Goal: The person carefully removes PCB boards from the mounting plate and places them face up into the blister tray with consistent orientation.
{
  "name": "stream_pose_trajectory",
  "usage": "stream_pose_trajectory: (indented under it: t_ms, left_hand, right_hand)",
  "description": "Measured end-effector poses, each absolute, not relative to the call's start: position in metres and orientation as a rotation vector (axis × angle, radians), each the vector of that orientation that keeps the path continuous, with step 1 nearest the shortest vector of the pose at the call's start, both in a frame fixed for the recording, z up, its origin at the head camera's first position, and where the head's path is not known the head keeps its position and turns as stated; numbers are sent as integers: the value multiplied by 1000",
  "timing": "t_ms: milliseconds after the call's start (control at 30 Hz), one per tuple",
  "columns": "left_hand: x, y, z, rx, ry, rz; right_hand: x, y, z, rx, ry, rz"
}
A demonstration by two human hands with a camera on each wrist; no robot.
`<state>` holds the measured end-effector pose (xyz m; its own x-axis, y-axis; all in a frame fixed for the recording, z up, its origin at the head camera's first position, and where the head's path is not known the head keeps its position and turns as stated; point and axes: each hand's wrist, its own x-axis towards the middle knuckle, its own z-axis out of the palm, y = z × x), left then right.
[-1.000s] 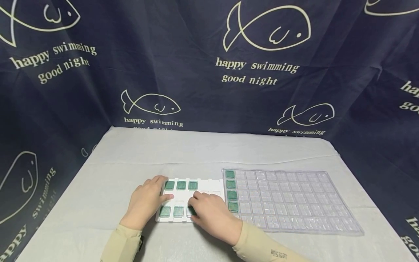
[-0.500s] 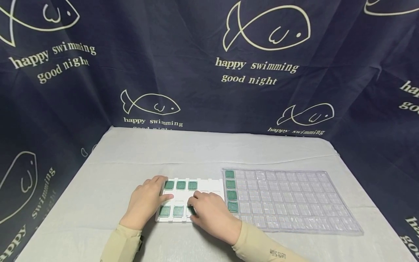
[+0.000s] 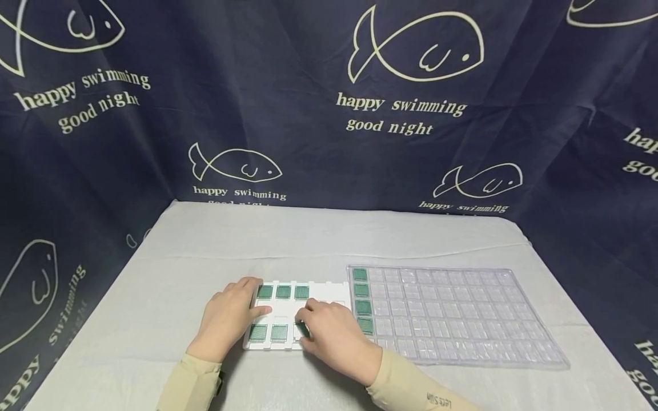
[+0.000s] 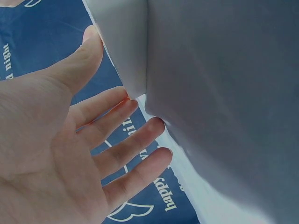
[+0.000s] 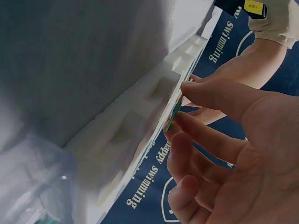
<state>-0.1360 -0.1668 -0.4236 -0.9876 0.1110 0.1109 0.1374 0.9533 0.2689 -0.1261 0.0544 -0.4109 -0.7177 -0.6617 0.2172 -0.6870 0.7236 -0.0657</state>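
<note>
In the head view a white tray [image 3: 329, 291] lies on the table, with small green circuit boards [image 3: 279, 333] in its back and front rows. My left hand [image 3: 226, 317] rests at its left edge, thumb over the top face. The left wrist view shows those fingers [image 4: 135, 137] nearly straight against the edge. With thumb and fingertips, my right hand [image 3: 336, 337] pinches the third board of the front row, a green circuit board [image 3: 303, 329] partly hidden by the fingers. Edge-on in the right wrist view, this board [image 5: 174, 114] slants between thumb and fingers.
To the right, close beside the white tray, lies a clear plastic tray [image 3: 462, 311] divided into many cells. Several green boards [image 3: 363, 308] fill its leftmost column. A pale cloth covers the table [image 3: 319, 234], and a dark fish-print curtain [image 3: 319, 74] hangs around it.
The pinched board looks more tilted in its cell than before. Both hands stay in nearly the same place, and the head view has shifted very slightly.
</note>
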Motion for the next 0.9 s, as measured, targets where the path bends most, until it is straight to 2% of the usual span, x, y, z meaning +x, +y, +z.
stream_pose_trajectory:
  t_ms: [900]
  left_hand:
    - [-137,-166,-425,-189,-3020,-409]
  right_hand:
    - [-121,66,-404,1060,-2761,258]
